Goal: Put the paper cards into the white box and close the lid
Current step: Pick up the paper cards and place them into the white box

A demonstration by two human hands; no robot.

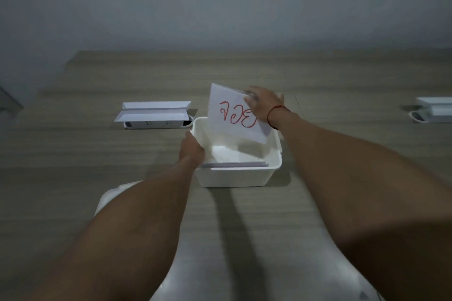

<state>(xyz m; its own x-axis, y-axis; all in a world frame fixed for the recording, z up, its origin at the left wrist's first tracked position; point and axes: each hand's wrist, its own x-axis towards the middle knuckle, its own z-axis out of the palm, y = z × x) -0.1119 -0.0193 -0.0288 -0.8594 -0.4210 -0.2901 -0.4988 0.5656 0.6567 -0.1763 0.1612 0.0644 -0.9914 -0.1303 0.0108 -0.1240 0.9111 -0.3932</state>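
Right hand [263,105] pinches flat paper card [236,115] (red script) over white box [244,176]; left hand [192,148] grips rim.

A single wide-angle view looks from the person's head forward and steeply down along both forearms onto the wooden surface [342,76]. It sits close above the white box [238,176], near frame centre, and faces a plain wall [220,2] behind the surface's far edge.

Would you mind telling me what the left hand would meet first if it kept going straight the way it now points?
The left hand rests at the white box near-left rim, pointing away; it would probably meet the tilted paper card, though depth is unclear.
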